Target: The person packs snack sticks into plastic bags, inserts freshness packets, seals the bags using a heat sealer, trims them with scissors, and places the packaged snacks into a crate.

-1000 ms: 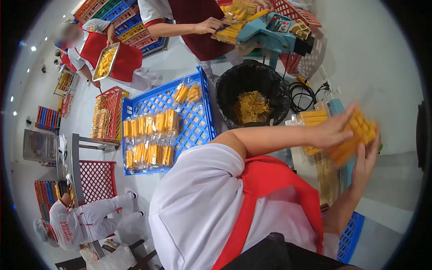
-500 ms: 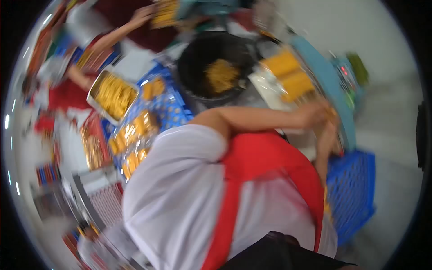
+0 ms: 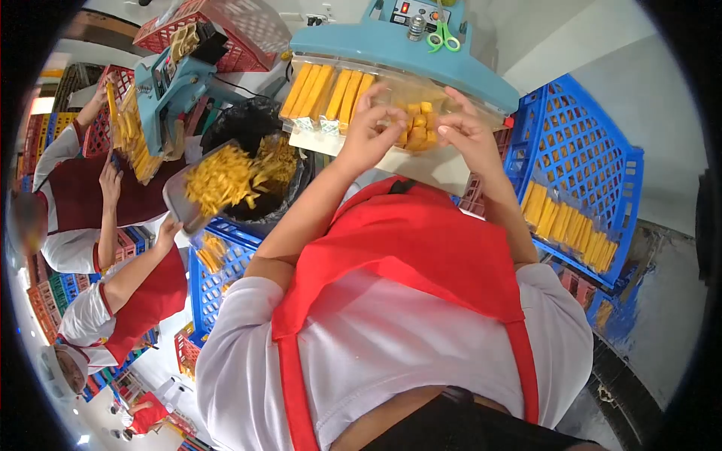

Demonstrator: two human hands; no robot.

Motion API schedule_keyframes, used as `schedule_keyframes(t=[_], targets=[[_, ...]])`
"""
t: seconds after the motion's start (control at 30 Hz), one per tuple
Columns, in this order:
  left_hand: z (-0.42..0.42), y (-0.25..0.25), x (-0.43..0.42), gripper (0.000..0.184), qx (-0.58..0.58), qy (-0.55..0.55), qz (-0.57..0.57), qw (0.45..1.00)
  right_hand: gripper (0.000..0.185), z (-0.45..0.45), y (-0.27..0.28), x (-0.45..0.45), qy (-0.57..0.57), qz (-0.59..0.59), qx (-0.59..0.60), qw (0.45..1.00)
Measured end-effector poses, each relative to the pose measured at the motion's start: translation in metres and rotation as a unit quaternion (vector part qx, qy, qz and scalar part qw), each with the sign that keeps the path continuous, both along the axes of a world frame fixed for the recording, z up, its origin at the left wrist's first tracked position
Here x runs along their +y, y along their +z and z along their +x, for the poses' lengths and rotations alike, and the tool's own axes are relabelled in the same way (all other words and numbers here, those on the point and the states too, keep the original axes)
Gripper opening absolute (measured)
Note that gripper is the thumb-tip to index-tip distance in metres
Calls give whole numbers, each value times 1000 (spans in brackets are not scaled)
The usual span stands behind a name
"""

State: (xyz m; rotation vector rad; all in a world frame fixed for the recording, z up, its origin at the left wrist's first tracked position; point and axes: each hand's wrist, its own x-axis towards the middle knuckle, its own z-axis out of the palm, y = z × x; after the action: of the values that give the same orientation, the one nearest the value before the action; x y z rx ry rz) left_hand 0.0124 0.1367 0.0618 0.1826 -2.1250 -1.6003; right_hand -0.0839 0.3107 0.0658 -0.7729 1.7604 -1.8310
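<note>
In the head view, I see a clear bag point(image 3: 420, 128) toward the right end of the white board point(image 3: 444, 167), close along the near edge of a teal machine point(image 3: 353, 45); its plastic is glossy and see-through, and the yellow pieces inside show blunt, squarish ends, clustered like small blocks; the left hand point(image 3: 370, 134) has the bag's left side in a narrow pinch of thumb and forefinger; the right hand point(image 3: 472, 137) pinches the right side just as narrowly, an upper finger raised. Near the board's left end lie two filled bags point(image 3: 308, 86), their long, bright yellow sticks side by side, a small pale patch at the near end; green-handled scissors point(image 3: 444, 36) rest on the machine's top; to the right, a blue crate point(image 3: 587, 124) carries bagged sticks point(image 3: 571, 229) along its near wall; at the left, a co-worker's hand point(image 3: 169, 231) holds a tilted tray point(image 3: 176, 197) of yellow strips by the black-lined bin point(image 3: 219, 126).
</note>
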Motion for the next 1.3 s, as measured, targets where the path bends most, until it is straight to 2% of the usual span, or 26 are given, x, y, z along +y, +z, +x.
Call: schedule_keyframes(t=[0.03, 0.1, 0.17, 0.23, 0.3, 0.33, 0.37, 0.4, 0.43, 0.57, 0.63, 0.77, 0.83, 0.87, 0.93, 1.07, 1.13, 1.17, 1.23, 1.3], targets=[[-1, 4, -3, 8, 21, -5, -8, 1000, 13, -3, 1, 0, 38, 3, -44, 998], [-9, 11, -15, 11, -36, -155, 87, 983, 12, -12, -4, 0, 69, -22, -33, 997], [-5, 20, -21, 8, -67, -191, 74, 977, 12, -15, -2, 3, 101, -50, -20, 993], [-6, 29, -23, 7, -100, -228, 59, 967, 8, -11, 10, 8, 106, -27, 107, 988], [-7, 30, -13, 5, -32, -246, 63, 967, 7, -10, 16, -2, 87, -16, 117, 989], [-11, 22, -8, 5, -35, -248, 67, 966, 7, -8, 16, -4, 71, 1, 127, 989], [-21, 10, -4, 4, -70, -178, 189, 963, 7, -11, 9, -5, 70, 4, 126, 990], [-31, 5, -4, 4, -99, -106, 302, 942, 10, -17, -1, -11, 1, -20, -23, 1000], [-36, 6, -5, 5, -140, -73, 356, 921, 13, -22, -7, -16, -67, -46, -172, 982], [-43, -18, 1, 4, -97, -25, 365, 926, 24, -24, -17, -23, -125, -17, -164, 978], [-45, -8, 2, 5, -104, 5, 321, 941, 35, -26, -13, -23, -98, -51, -151, 982], [-43, -15, -3, 4, -79, -16, 295, 952, 42, -21, -9, -25, -94, -47, -121, 987], [-40, -22, -7, 5, -51, -99, 181, 977, 44, -23, -16, -22, -97, -47, -143, 984], [-39, -26, -7, 5, -53, -103, 182, 976, 44, -23, -17, -19, -100, -46, -143, 984], [-34, -19, -4, 12, -126, -107, 68, 984, 41, -19, -11, -19, -92, -27, -142, 985], [-25, -8, -10, 19, -200, -102, 73, 972, 37, -14, -12, -14, -90, 32, -91, 991], [-22, -11, -13, 19, -118, -121, -169, 971, 33, -13, -15, -8, -68, 66, -34, 995], [-23, -11, -14, 19, -121, -123, -169, 970, 33, -12, -16, -8, -69, 66, -37, 995], [-29, -9, -16, 19, 70, -205, -301, 929, 32, -14, -17, -8, -32, 35, -30, 998], [-34, -13, -15, 19, 48, -217, -287, 932, 31, -13, -15, -8, -33, 35, -37, 998]])
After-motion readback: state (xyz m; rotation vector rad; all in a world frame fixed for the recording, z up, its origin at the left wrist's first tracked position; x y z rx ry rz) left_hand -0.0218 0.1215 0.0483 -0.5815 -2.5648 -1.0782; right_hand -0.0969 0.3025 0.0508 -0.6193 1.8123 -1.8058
